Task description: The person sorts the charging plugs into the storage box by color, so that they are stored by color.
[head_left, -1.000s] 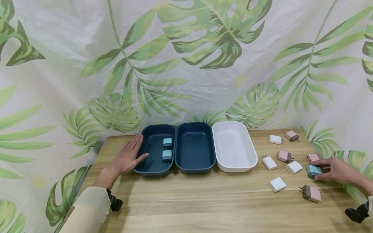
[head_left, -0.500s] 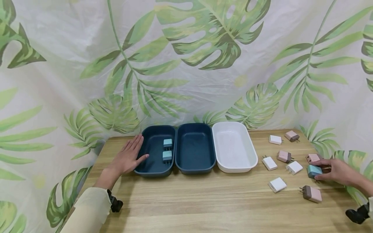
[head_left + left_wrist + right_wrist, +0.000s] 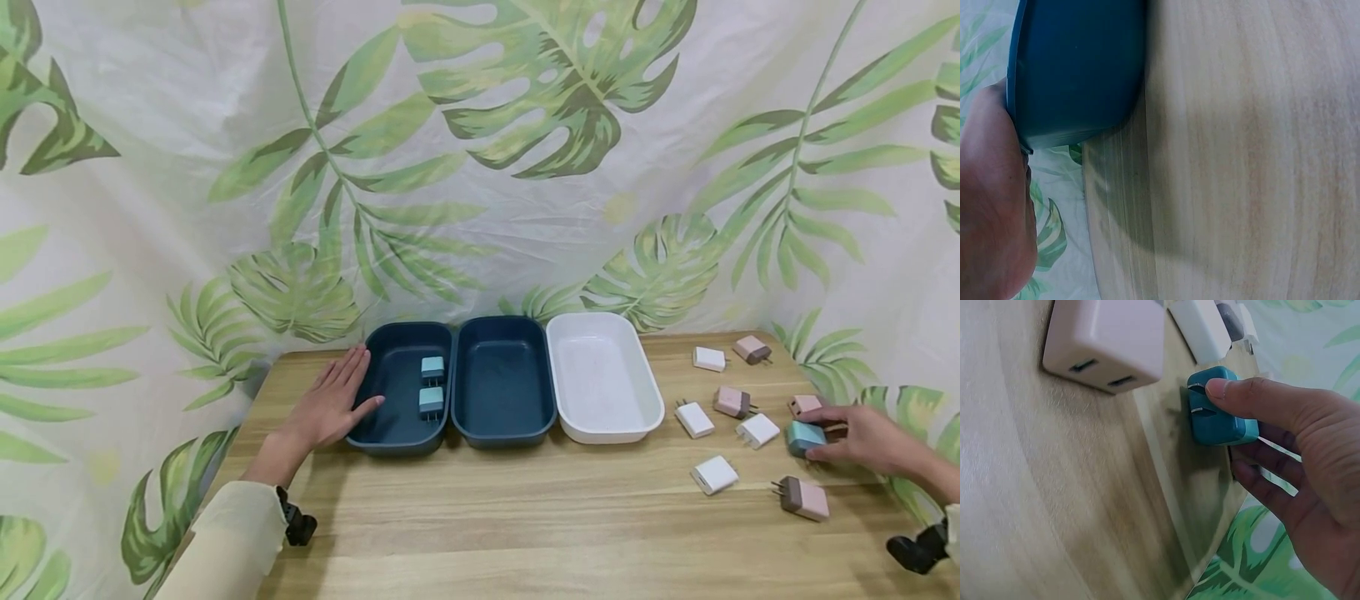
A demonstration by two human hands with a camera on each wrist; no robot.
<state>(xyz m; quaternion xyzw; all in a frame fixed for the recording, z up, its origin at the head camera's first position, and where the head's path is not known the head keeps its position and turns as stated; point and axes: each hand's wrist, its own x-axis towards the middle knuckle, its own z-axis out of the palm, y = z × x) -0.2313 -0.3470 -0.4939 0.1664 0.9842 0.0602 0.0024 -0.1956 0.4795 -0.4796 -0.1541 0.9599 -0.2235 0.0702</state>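
At the table's right side my right hand (image 3: 870, 440) pinches a teal charger (image 3: 1216, 419) between thumb and fingers. Its two metal prongs show in the right wrist view. A pink charger (image 3: 804, 405) sits just behind it, partly covered by the fingers, and a pink-and-brown charger (image 3: 802, 498) lies nearer the front. My left hand (image 3: 326, 404) rests with straight fingers on the left rim of the left dark blue tray (image 3: 382, 429). Inside that tray, along its right side, lie two teal chargers, a far one (image 3: 432, 368) and a near one (image 3: 431, 402).
A second dark blue tray (image 3: 502, 437) and a white tray (image 3: 604, 435) stand side by side to the right. Several white chargers, one of them a front white charger (image 3: 715, 475), and pink-brown ones such as a middle charger (image 3: 732, 402) lie scattered on the wooden table (image 3: 540, 517).
The teal charger has shifted slightly left and up with my right hand in the head view. My left hand has stayed on the tray rim.
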